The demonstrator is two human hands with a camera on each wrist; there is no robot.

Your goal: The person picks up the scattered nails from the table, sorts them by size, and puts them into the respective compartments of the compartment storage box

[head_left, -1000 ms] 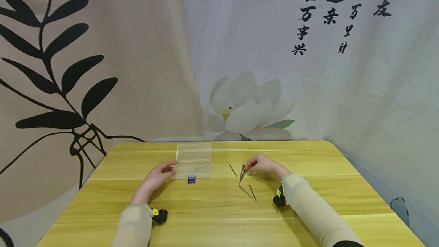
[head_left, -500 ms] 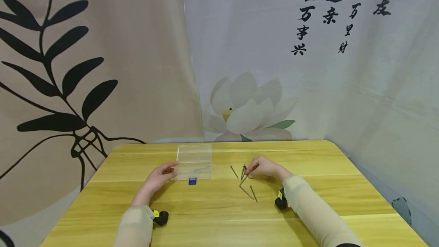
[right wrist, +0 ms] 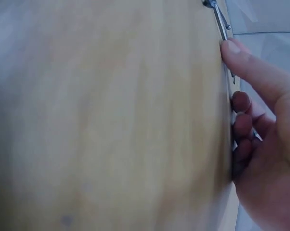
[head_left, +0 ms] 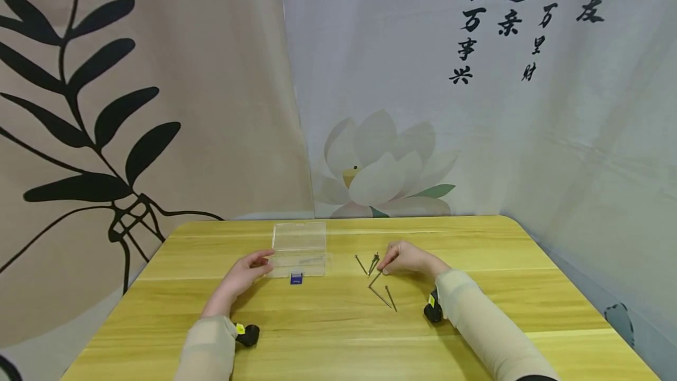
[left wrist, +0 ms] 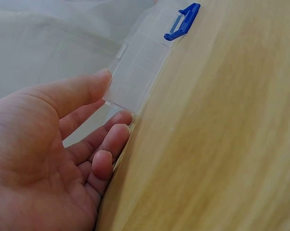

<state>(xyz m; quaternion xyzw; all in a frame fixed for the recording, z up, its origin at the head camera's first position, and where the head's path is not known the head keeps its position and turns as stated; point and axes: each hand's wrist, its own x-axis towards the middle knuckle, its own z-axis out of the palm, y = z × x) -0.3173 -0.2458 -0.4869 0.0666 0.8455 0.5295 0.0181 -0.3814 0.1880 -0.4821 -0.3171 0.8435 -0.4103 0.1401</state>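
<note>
Metal rod [head_left: 375, 278] btwn R hand [head_left: 407, 256] fingertips.

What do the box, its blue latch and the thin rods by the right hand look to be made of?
Box: probably clear, smooth plastic; the tabletop shows through it.
Blue latch: likely moulded plastic, opaque and evenly coloured.
Thin rods: apparently metal, grey, with a bright glint in the right wrist view; which metal, I can't tell.

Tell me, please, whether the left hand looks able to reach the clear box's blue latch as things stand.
Probably yes: the left hand touches the left end of the clear box, and the way along its front to the blue latch looks free.
</note>
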